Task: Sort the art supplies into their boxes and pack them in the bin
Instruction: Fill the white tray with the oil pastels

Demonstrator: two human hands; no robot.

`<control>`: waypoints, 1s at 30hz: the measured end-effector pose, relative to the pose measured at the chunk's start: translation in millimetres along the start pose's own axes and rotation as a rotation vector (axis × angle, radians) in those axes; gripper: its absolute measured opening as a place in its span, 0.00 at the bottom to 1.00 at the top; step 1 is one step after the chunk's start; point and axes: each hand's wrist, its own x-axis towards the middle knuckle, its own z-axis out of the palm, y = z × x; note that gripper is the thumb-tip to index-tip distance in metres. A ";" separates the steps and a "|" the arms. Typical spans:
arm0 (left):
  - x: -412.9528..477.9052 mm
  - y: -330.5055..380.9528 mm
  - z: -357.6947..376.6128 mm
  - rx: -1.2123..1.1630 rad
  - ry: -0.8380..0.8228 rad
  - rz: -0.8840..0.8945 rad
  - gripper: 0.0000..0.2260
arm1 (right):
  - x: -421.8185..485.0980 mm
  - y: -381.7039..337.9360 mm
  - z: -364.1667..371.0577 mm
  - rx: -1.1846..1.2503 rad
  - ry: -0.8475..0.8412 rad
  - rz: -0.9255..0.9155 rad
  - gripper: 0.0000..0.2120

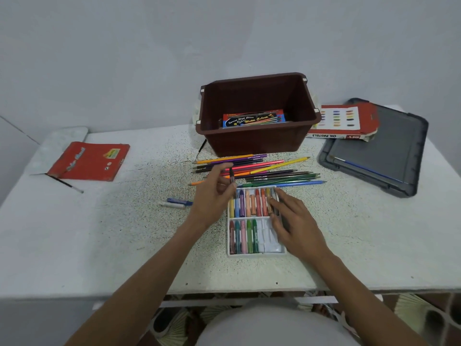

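One oil pastel (232, 178), pinched in the left hand (212, 196): light, waxy, likely brittle; best held mid-stick. The tray (257, 253) is steadied by the flat-fingered right hand (296, 226).

left hand (212, 198) pinches slim dark oil pastel stick (232, 179), perhaps brown | right hand (293, 222) flat on white plastic pastel tray (257, 253) | on speckled white bench (124, 233)

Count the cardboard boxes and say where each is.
3: red box on the table, left; oil pastels box partly on the grey lid, right; water colour box inside the brown bin. Others may be hidden.
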 end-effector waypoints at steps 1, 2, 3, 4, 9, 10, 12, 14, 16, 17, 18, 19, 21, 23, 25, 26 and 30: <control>-8.1 3.4 4.5 -0.031 -0.022 -0.014 0.19 | 0.1 0.3 0.3 -0.005 -0.003 0.001 0.20; -16.3 6.4 9.5 -0.055 -0.050 -0.024 0.19 | -0.3 0.7 0.6 -0.008 -0.006 0.005 0.21; -24.2 9.3 13.6 -0.064 -0.080 -0.019 0.19 | -0.2 0.5 0.7 -0.009 -0.006 0.007 0.21; -31.2 11.7 17.5 -0.058 -0.112 0.002 0.19 | -0.2 0.5 0.9 -0.008 -0.005 0.007 0.21; -54.7 17.1 31.1 -0.022 -0.205 0.092 0.20 | -0.2 3.2 1.6 0.008 -0.007 -0.008 0.21; -57.4 16.8 32.9 -0.018 -0.213 0.078 0.20 | -0.1 3.5 1.8 0.009 -0.010 -0.007 0.21; -62.7 15.8 35.9 0.022 -0.226 0.048 0.19 | 0.1 3.5 2.1 0.015 -0.013 -0.004 0.21; -68.2 13.4 38.6 0.096 -0.214 0.058 0.18 | 0.2 3.8 2.2 0.021 -0.014 -0.007 0.21; -73.1 10.0 41.4 0.231 -0.168 0.113 0.16 | 0.1 3.9 1.9 0.023 -0.015 -0.009 0.21; -74.7 7.7 43.0 0.296 -0.148 0.135 0.16 | 0.1 3.9 1.8 0.022 -0.013 -0.010 0.21; -75.6 5.6 44.4 0.340 -0.136 0.139 0.16 | 0.0 4.0 1.9 0.019 -0.013 -0.009 0.21; -75.9 3.8 45.2 0.366 -0.136 0.126 0.17 | 0.1 4.1 1.9 0.017 -0.014 -0.008 0.21; -75.6 0.8 46.0 0.390 -0.151 0.080 0.22 | 0.1 4.2 2.0 0.014 -0.017 -0.004 0.21; -74.8 -2.4 46.2 0.404 -0.142 0.044 0.26 | -0.5 4.2 2.0 0.014 -0.020 0.000 0.21; -72.7 -3.4 46.5 0.425 -0.137 0.002 0.31 | -0.5 4.1 1.5 0.014 -0.023 0.002 0.21; -71.0 -3.5 46.6 0.436 -0.145 -0.019 0.33 | -0.5 3.9 1.4 0.012 -0.024 0.001 0.21; -65.2 -8.6 42.9 0.472 -0.201 -0.057 0.36 | -0.3 3.2 1.7 0.011 -0.019 0.009 0.21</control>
